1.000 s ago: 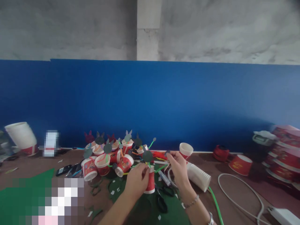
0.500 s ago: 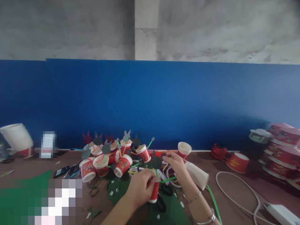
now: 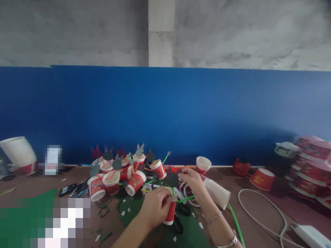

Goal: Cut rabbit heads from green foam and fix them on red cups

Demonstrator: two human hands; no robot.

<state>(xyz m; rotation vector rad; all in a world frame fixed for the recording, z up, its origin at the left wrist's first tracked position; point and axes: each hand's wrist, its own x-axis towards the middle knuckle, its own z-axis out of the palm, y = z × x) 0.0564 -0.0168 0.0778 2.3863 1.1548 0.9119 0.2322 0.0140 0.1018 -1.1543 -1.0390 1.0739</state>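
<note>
Near the front middle, my left hand point(image 3: 157, 204) grips the rim of a red paper cup point(image 3: 170, 210), fingers closed. A dark green paper rabbit head point(image 3: 172, 179) stands above that cup on a green stem. My right hand point(image 3: 191, 179) pinches the ear at the right side of this head between thumb and fingertips. A green strip point(image 3: 185, 198) sticks out to the right of the cup. Black scissors point(image 3: 178, 223) lie beside the cup, partly hidden.
Several red cups point(image 3: 97, 187) with paper heads crowd the left middle. A stack of white cups point(image 3: 216, 191) lies to the right. A white cable point(image 3: 261, 191) loops beyond it. Green paper point(image 3: 191, 232) and scraps cover the front. Large red tubs point(image 3: 312, 172) stand far right.
My right hand has shifted very slightly left at the ear of the paper head. My left hand keeps its place on the cup.
</note>
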